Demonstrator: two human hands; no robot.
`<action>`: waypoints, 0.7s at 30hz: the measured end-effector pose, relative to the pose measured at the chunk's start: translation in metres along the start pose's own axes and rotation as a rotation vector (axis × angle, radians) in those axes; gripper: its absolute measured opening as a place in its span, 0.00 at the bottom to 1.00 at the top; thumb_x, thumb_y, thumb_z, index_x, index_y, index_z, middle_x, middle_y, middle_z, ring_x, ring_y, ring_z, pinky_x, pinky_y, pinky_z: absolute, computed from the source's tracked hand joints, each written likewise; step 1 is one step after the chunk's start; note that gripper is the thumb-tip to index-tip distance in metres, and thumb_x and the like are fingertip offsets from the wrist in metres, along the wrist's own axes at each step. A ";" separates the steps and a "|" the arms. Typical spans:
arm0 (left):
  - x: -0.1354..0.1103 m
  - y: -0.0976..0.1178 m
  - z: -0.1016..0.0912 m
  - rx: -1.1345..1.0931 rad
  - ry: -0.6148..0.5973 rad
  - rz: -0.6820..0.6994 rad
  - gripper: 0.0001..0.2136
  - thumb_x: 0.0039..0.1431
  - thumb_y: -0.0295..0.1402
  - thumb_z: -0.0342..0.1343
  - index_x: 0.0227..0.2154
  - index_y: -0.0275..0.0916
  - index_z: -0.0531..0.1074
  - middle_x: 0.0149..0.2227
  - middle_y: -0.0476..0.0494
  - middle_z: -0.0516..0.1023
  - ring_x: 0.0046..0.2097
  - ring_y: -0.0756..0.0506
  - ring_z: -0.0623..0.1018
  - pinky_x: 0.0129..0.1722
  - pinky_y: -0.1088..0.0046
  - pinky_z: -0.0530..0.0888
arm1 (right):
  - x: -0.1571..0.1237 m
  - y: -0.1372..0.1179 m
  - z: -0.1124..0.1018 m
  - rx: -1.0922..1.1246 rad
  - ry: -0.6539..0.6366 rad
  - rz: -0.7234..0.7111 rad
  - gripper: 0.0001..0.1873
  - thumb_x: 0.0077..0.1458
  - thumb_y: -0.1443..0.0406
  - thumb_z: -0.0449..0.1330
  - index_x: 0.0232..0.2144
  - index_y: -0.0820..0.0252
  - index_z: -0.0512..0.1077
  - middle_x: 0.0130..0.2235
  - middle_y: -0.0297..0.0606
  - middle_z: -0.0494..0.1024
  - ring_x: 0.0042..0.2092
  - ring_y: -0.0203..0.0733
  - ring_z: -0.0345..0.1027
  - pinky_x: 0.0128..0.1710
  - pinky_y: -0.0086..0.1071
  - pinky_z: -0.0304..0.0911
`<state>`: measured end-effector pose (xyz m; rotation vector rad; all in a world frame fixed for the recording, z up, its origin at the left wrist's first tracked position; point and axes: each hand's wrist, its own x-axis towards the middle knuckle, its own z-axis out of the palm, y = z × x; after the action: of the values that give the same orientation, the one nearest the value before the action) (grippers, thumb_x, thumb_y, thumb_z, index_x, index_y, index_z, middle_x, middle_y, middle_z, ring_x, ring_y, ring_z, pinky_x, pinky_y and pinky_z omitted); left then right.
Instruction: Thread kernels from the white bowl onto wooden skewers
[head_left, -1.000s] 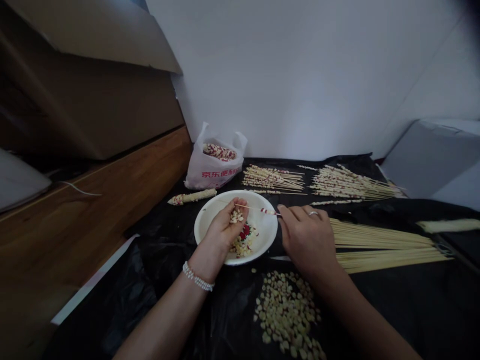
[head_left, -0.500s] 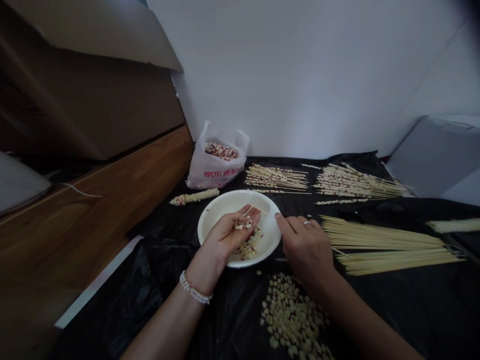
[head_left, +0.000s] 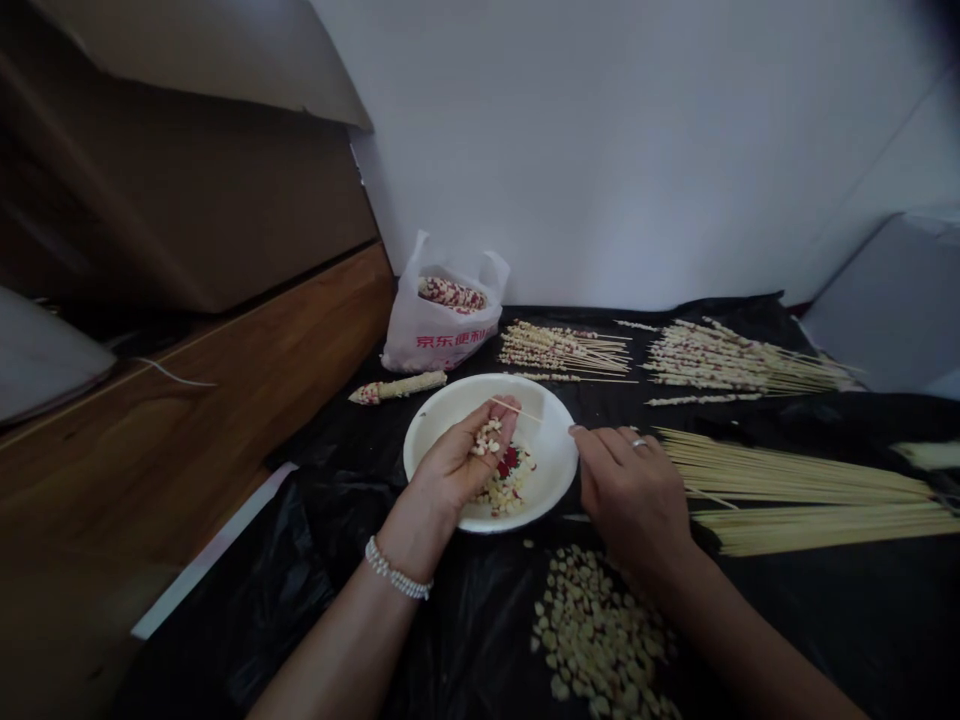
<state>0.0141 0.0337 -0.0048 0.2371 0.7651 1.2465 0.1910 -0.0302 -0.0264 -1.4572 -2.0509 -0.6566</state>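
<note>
Over the bowl (head_left: pixel 553 468), a thin stick (head_left: pixel 528 414) aslant, right end lower in view.

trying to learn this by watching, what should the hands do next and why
Probably work one of the loose kernels onto the thin stick: its visible stretch looks bare at the left hand's fingertips, and that palm cups the kernels. The right hand is close by; whether it grips the stick is unclear.
</note>
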 end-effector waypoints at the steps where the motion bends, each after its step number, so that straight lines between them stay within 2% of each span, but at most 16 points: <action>1: 0.000 0.002 0.000 -0.003 -0.001 -0.033 0.10 0.51 0.17 0.56 0.33 0.38 0.74 0.32 0.40 0.79 0.36 0.41 0.81 0.32 0.70 0.78 | 0.000 0.000 0.000 0.007 0.005 -0.001 0.12 0.59 0.71 0.52 0.42 0.65 0.74 0.32 0.40 0.75 0.36 0.41 0.62 0.37 0.34 0.52; 4: 0.001 0.007 0.000 -0.045 0.005 -0.133 0.08 0.56 0.20 0.53 0.36 0.35 0.73 0.35 0.35 0.80 0.37 0.42 0.81 0.32 0.70 0.78 | 0.000 -0.001 -0.001 0.014 0.025 -0.010 0.12 0.59 0.69 0.53 0.42 0.65 0.74 0.31 0.39 0.75 0.35 0.41 0.62 0.37 0.34 0.52; 7: 0.002 0.010 -0.001 -0.105 0.033 -0.182 0.11 0.58 0.18 0.47 0.39 0.32 0.72 0.35 0.32 0.80 0.36 0.42 0.82 0.31 0.70 0.78 | 0.000 -0.001 -0.001 -0.009 0.028 -0.031 0.14 0.59 0.71 0.52 0.45 0.64 0.74 0.29 0.37 0.74 0.34 0.40 0.61 0.36 0.34 0.52; 11: 0.002 0.009 -0.002 -0.115 0.028 -0.182 0.11 0.58 0.17 0.47 0.39 0.32 0.71 0.35 0.32 0.80 0.37 0.41 0.82 0.30 0.71 0.78 | -0.001 0.000 0.000 -0.028 0.016 -0.046 0.17 0.58 0.73 0.51 0.47 0.64 0.73 0.28 0.37 0.73 0.33 0.41 0.60 0.34 0.35 0.51; 16: 0.000 0.007 -0.002 -0.102 0.005 -0.175 0.14 0.57 0.16 0.49 0.40 0.37 0.72 0.33 0.38 0.80 0.36 0.43 0.81 0.28 0.71 0.78 | 0.000 -0.002 0.000 0.041 0.048 -0.055 0.15 0.58 0.74 0.49 0.44 0.68 0.73 0.35 0.42 0.76 0.37 0.42 0.61 0.37 0.35 0.54; 21: -0.002 0.005 0.000 -0.071 0.016 -0.142 0.14 0.56 0.15 0.50 0.40 0.35 0.73 0.35 0.38 0.80 0.34 0.47 0.81 0.30 0.75 0.78 | 0.000 -0.003 -0.002 0.039 0.038 -0.043 0.13 0.60 0.70 0.53 0.43 0.66 0.74 0.30 0.39 0.74 0.36 0.41 0.61 0.37 0.34 0.54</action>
<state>0.0097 0.0335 -0.0013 0.1130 0.7368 1.1400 0.1887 -0.0324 -0.0247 -1.3715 -2.0597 -0.6533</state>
